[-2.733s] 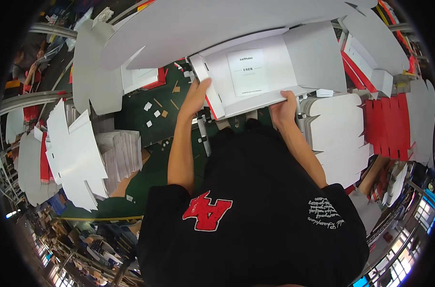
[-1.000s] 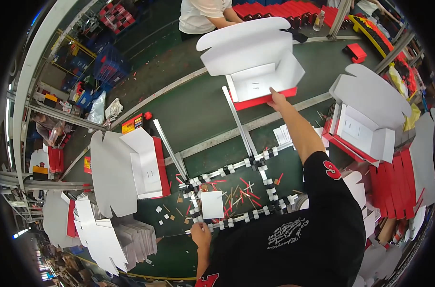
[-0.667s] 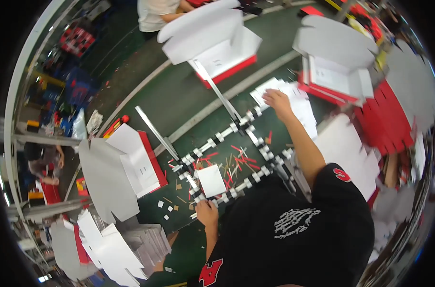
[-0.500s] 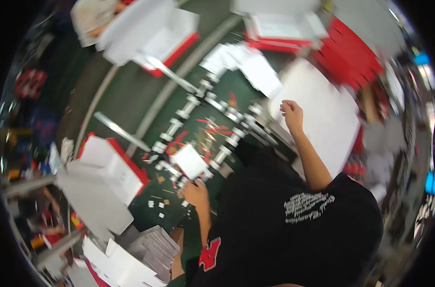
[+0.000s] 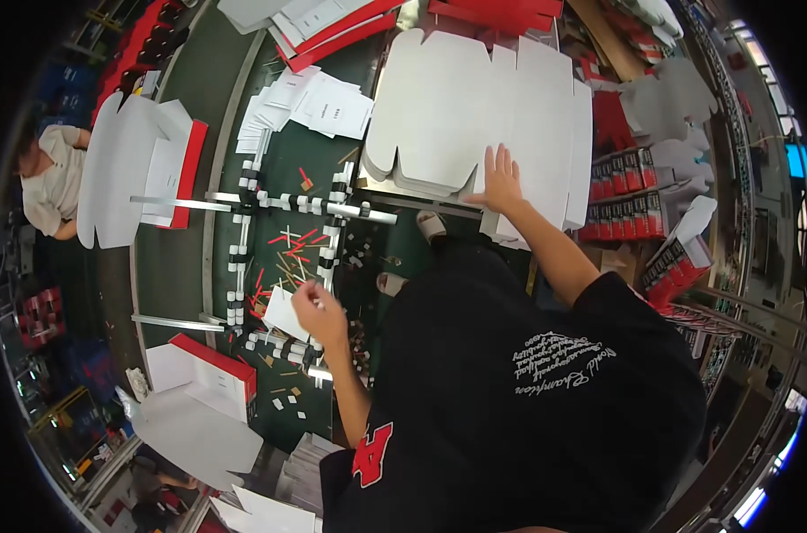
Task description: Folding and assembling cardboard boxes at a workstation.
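Observation:
My right hand (image 5: 501, 182) lies with its fingers spread on a stack of flat white box blanks (image 5: 474, 98) with cut flaps. My left hand (image 5: 322, 315) is closed, its fingers curled beside a white card (image 5: 284, 313); whatever its fingertips pinch is too small to make out. The card lies inside a rectangular metal frame (image 5: 310, 204) wound with black and white bands. Red and tan strips (image 5: 292, 249) are scattered within that frame.
White leaflets (image 5: 332, 105) are spread beyond the frame. Open white-and-red boxes stand on the left, one (image 5: 177, 169) by a seated person (image 5: 52, 182) and another (image 5: 208, 377) nearer. Metal bars (image 5: 177, 322) jut leftward. Packed red boxes (image 5: 621, 209) sit at the right.
The view has turned. My right hand has opened from a loose curl and now rests on the blanks. My left hand has moved from the frame's near corner to beside the white card.

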The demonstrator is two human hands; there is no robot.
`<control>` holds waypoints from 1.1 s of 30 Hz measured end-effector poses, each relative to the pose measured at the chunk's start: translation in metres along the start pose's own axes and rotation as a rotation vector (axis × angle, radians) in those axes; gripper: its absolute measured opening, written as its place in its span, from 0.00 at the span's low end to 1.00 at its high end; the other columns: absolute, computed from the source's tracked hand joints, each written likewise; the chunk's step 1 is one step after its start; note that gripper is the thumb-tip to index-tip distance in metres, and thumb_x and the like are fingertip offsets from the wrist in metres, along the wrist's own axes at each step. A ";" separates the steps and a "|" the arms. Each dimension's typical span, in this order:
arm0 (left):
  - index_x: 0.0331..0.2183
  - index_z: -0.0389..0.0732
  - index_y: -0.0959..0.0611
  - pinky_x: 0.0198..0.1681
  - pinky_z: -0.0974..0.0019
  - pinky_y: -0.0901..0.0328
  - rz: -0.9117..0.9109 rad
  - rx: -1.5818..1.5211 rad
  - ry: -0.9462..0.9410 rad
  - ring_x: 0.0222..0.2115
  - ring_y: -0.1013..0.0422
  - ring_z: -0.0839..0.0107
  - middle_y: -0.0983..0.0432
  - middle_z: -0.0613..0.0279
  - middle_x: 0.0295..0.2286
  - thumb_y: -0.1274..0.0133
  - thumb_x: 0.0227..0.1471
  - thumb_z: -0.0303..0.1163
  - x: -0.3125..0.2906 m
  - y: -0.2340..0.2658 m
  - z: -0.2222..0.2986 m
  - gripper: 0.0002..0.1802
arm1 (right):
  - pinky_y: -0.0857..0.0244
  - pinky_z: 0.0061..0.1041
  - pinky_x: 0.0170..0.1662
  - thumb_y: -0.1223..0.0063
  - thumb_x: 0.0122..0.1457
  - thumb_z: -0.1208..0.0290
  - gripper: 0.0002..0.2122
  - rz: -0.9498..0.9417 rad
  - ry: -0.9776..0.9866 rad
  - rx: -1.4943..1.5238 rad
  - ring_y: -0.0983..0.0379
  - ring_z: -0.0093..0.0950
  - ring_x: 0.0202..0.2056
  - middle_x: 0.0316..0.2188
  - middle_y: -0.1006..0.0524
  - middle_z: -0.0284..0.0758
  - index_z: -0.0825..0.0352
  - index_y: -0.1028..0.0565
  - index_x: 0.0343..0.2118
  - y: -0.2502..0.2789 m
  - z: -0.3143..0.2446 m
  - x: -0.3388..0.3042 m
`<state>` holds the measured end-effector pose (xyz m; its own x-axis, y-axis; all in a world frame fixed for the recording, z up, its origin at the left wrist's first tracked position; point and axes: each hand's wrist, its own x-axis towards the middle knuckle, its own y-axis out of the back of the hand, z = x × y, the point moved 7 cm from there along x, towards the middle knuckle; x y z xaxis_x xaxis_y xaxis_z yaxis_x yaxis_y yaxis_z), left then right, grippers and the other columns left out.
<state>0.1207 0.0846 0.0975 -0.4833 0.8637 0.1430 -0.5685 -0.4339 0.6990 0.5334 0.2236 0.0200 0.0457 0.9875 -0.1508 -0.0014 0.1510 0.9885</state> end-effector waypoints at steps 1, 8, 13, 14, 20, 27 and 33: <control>0.34 0.34 0.23 0.33 0.69 0.35 -0.081 -0.061 -0.016 0.28 0.30 0.68 0.27 0.57 0.29 0.48 0.50 0.27 0.006 -0.016 0.023 0.08 | 0.50 0.43 0.59 0.35 0.37 0.45 0.55 -0.018 -0.007 0.021 0.51 0.49 0.61 0.60 0.50 0.57 0.74 0.54 0.61 -0.008 0.004 0.006; 0.33 0.36 0.22 0.29 0.76 0.36 -0.798 -0.491 0.174 0.25 0.31 0.79 0.26 0.66 0.25 0.48 0.53 0.32 -0.005 -0.193 0.115 0.08 | 0.39 0.37 0.53 0.36 0.36 0.43 0.52 -0.225 0.145 0.051 0.44 0.45 0.58 0.58 0.45 0.56 0.71 0.48 0.59 -0.022 0.008 0.023; 0.39 0.33 0.25 0.31 0.69 0.34 -1.081 -0.253 0.522 0.33 0.28 0.72 0.25 0.59 0.34 0.52 0.55 0.48 -0.039 -0.284 0.111 0.25 | 0.31 0.35 0.39 0.43 0.48 0.53 0.27 -0.230 0.363 0.241 0.27 0.40 0.39 0.39 0.28 0.48 0.70 0.33 0.45 -0.013 0.006 0.021; 0.45 0.31 0.29 0.36 0.65 0.34 -1.134 -0.318 0.557 0.39 0.30 0.68 0.27 0.54 0.40 0.58 0.55 0.58 -0.040 -0.292 0.123 0.36 | 0.30 0.35 0.35 0.48 0.53 0.58 0.19 -0.290 0.469 0.269 0.25 0.40 0.35 0.33 0.25 0.44 0.69 0.30 0.40 -0.018 0.006 0.018; 0.56 0.33 0.38 0.47 0.61 0.38 -1.410 -0.582 0.447 0.50 0.36 0.63 0.34 0.50 0.50 0.82 0.54 0.68 -0.049 -0.294 0.213 0.49 | 0.36 0.29 0.18 0.52 0.55 0.66 0.06 0.159 0.407 0.392 0.26 0.29 0.21 0.19 0.26 0.28 0.62 0.29 0.31 0.045 0.024 0.013; 0.48 0.27 0.34 0.45 0.61 0.34 -1.255 -0.170 0.045 0.41 0.30 0.58 0.28 0.46 0.40 0.41 0.45 0.43 -0.066 -0.276 0.260 0.36 | 0.40 0.24 0.17 0.48 0.55 0.64 0.07 0.591 0.174 0.479 0.29 0.26 0.18 0.19 0.25 0.27 0.60 0.25 0.26 0.160 0.047 0.043; 0.41 0.28 0.26 0.30 0.72 0.30 -1.255 -0.517 0.385 0.31 0.27 0.72 0.24 0.56 0.33 0.42 0.46 0.29 -0.030 -0.233 0.278 0.20 | 0.35 0.33 0.44 0.47 0.55 0.53 0.20 0.061 0.140 0.898 0.28 0.38 0.43 0.39 0.24 0.42 0.68 0.24 0.39 0.174 0.074 0.058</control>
<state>0.4530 0.2310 0.1248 0.4183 0.6538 -0.6305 -0.8868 0.4440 -0.1281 0.6097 0.3040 0.1837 -0.0505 0.9979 -0.0399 0.7814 0.0644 0.6207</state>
